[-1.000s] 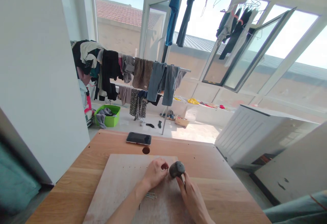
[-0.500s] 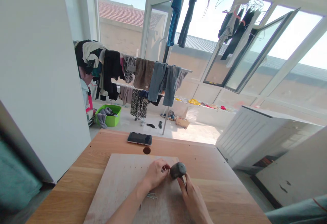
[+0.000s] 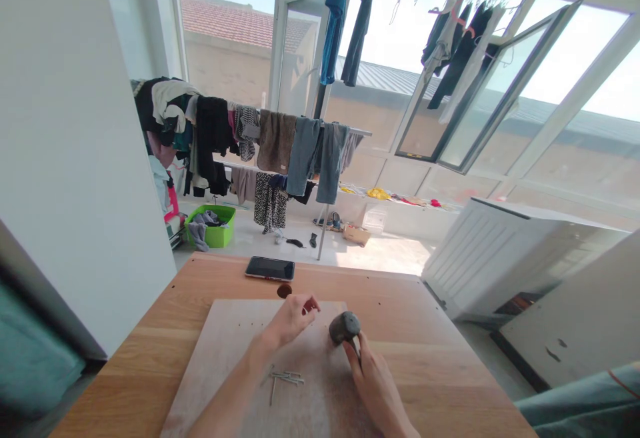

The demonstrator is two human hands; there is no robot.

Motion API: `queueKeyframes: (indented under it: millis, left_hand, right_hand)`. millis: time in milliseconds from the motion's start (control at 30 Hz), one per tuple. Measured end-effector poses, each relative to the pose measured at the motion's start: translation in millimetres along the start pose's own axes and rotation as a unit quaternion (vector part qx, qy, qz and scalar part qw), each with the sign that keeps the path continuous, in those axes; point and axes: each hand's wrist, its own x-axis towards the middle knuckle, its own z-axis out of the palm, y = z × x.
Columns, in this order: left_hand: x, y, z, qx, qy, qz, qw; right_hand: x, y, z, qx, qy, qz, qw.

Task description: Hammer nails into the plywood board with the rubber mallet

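My right hand (image 3: 375, 375) is wrapped round the handle of a dark-headed rubber mallet (image 3: 345, 327). The mallet's head is over the right part of a pale wooden board (image 3: 225, 351). To the left of it, my left hand (image 3: 294, 317) hovers above the board, fingers loosely curled and thumb apart, with nothing visible in it. Several loose nails (image 3: 286, 377) lie in a small pile on the board, between my forearms. A row of small dark marks (image 3: 251, 324) shows near the board's far edge; the left hand partly covers that area.
The board rests on a wooden table (image 3: 430, 358). Near the table's far edge lies a phone (image 3: 270, 268), close to a round hole (image 3: 285, 291). Beyond are a laundry rack with clothes (image 3: 277, 141), a green basket (image 3: 213, 226) and a white appliance (image 3: 500, 258) at the right.
My left hand has drawn back to the left and up, away from the mallet head, and its fingers have loosened. The nail pile shows more fully. The view has shifted slightly.
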Motion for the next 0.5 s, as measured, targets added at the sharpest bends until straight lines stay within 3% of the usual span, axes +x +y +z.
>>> queueKeyframes:
  millis: [100,200,300,400,500]
  left_hand:
    - [2.0,12.9,-19.0,0.018,0.016,0.018,1.000]
    - [7.3,18.9,-25.6,0.019,0.027,0.053,0.998]
    - [13.3,9.8,-19.3,0.003,-0.016,0.063,0.998]
    - [15.4,-8.5,-5.9,-0.044,-0.075,0.005,0.996]
    - [15.1,-22.0,6.2,-0.047,-0.089,-0.018,0.995]
  right_hand:
    - [0.3,-1.0,0.3,-0.017,0.000,0.006,1.000]
    - [0.2,-1.7,-0.4,-0.027,-0.002,0.001,1.000]
    - [-0.2,-2.6,-2.2,-0.032,0.001,-0.001,0.999]
    - [-0.3,-3.2,-3.9,-0.010,0.008,-0.010,1.000]
    - [-0.3,-2.7,-5.0,0.026,0.015,-0.015,0.999]
